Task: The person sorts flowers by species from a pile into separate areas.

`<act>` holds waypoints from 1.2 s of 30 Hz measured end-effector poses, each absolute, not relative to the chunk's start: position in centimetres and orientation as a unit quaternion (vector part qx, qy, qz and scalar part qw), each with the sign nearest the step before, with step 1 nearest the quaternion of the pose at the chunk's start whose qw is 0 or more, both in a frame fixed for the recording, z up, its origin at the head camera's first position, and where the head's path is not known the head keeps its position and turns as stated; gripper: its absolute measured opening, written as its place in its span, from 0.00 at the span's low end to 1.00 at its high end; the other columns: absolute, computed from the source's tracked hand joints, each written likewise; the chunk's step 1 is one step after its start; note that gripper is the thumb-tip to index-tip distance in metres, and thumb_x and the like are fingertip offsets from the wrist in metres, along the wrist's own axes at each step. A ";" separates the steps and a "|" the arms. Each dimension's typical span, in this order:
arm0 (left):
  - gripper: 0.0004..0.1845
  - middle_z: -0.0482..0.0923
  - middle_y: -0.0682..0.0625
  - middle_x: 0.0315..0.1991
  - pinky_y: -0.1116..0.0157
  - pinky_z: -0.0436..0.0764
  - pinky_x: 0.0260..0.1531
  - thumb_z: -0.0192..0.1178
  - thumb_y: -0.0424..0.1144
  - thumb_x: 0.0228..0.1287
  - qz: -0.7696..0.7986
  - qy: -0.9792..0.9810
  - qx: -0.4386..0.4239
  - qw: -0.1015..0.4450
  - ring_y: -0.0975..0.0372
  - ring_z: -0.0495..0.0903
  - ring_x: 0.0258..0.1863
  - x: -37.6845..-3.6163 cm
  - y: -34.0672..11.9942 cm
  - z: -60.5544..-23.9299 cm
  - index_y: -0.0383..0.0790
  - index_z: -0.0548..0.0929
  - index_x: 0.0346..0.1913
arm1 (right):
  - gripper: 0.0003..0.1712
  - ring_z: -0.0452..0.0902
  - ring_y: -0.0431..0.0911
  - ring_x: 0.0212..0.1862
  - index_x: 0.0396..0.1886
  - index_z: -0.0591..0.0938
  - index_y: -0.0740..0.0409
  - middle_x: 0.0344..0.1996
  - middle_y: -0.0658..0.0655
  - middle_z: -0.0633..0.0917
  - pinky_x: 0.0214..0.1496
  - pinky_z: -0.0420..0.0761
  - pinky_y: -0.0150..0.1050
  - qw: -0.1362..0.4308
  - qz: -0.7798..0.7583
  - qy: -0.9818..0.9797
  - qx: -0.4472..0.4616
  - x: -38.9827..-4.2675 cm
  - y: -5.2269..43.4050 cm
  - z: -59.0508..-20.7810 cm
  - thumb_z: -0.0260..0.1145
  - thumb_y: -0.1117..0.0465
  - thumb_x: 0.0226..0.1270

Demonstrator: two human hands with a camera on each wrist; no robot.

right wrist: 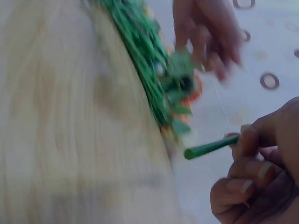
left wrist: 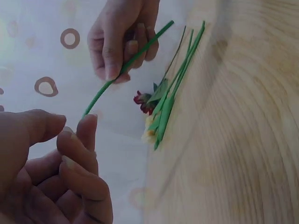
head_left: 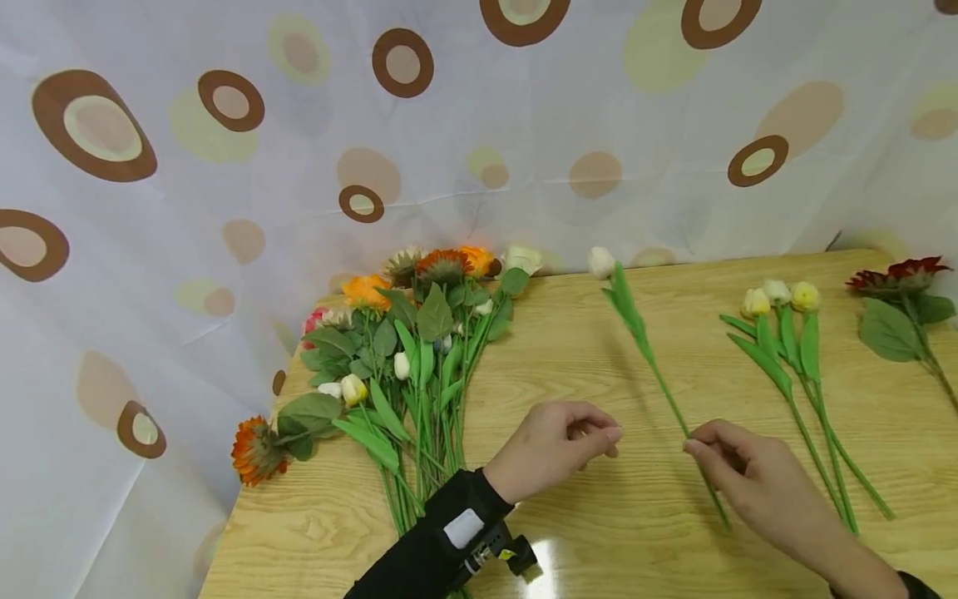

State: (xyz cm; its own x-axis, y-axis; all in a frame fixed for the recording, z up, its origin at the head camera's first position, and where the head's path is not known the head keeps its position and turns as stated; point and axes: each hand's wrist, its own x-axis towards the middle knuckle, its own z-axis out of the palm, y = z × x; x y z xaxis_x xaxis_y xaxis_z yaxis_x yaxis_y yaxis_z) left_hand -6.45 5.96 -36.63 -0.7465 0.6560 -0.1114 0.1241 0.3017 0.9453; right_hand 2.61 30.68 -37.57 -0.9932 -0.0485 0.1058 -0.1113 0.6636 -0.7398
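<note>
My right hand [head_left: 756, 478] pinches the green stem of a white tulip [head_left: 601, 263] between thumb and forefinger, low on the stem. The bloom points away toward the back of the table, and the cut stem end [right wrist: 190, 153] sticks out past the fingers in the right wrist view. To the left, my left hand [head_left: 557, 445] hovers over the table with loosely curled fingers and holds nothing. In the left wrist view its fingertips [left wrist: 88, 123] overlap the stem's line, while the right hand [left wrist: 122, 44] grips that stem farther along.
A big bunch of mixed flowers [head_left: 427, 374] lies on the wooden table [head_left: 569, 366] at left, with an orange flower [head_left: 258, 452] at its edge. Several pale tulips [head_left: 778, 299] and a dark red flower [head_left: 898, 279] lie at right. A patterned cloth [head_left: 479, 125] hangs behind.
</note>
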 end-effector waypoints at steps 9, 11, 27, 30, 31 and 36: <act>0.13 0.87 0.51 0.38 0.70 0.66 0.19 0.52 0.44 0.77 0.404 0.876 0.213 0.156 0.68 0.77 0.23 -8.2 -1.6 -36.3 0.45 0.84 0.53 | 0.18 0.60 0.39 0.12 0.39 0.77 0.75 0.14 0.51 0.72 0.15 0.59 0.34 0.085 0.177 -0.977 -0.078 2.2 40.1 -38.7 0.53 0.61 0.79; 0.12 0.87 0.50 0.38 0.70 0.62 0.16 0.54 0.42 0.76 0.359 0.906 0.194 0.110 0.68 0.71 0.17 -8.5 -3.0 -36.4 0.43 0.85 0.51 | 0.19 0.60 0.42 0.12 0.38 0.75 0.76 0.13 0.52 0.71 0.15 0.59 0.35 0.073 0.162 -0.978 -0.107 2.3 41.6 -39.3 0.51 0.61 0.80; 0.22 0.58 0.53 0.09 0.67 0.50 0.13 0.75 0.47 0.54 0.016 0.992 0.095 -0.085 0.61 0.60 0.06 -8.6 -5.7 -39.3 0.45 0.73 0.17 | 0.23 0.66 0.43 0.14 0.30 0.74 0.71 0.14 0.51 0.76 0.15 0.64 0.35 0.002 0.158 -0.983 -0.095 2.8 44.7 -42.8 0.53 0.54 0.80; 0.22 0.60 0.52 0.08 0.67 0.51 0.13 0.77 0.48 0.51 -0.004 0.990 0.102 -0.096 0.61 0.62 0.06 -8.8 -5.2 -39.6 0.44 0.73 0.17 | 0.26 0.66 0.43 0.14 0.31 0.74 0.71 0.15 0.51 0.77 0.15 0.64 0.35 -0.004 0.165 -0.982 -0.095 3.1 44.7 -42.9 0.52 0.51 0.80; 0.22 0.60 0.52 0.08 0.68 0.50 0.13 0.77 0.47 0.51 -0.010 0.990 0.104 -0.098 0.61 0.62 0.06 -8.9 -5.0 -39.8 0.44 0.73 0.16 | 0.25 0.66 0.43 0.14 0.32 0.74 0.70 0.16 0.51 0.77 0.15 0.64 0.35 -0.005 0.167 -0.981 -0.095 3.2 44.7 -42.9 0.51 0.51 0.80; 0.25 0.53 0.54 0.09 0.67 0.47 0.14 0.74 0.46 0.56 -0.011 0.991 0.102 -0.089 0.62 0.59 0.06 -9.4 -4.8 -40.3 0.45 0.69 0.14 | 0.25 0.66 0.42 0.13 0.31 0.74 0.69 0.14 0.49 0.76 0.14 0.64 0.35 -0.003 0.171 -0.981 -0.094 3.5 44.5 -43.0 0.51 0.51 0.80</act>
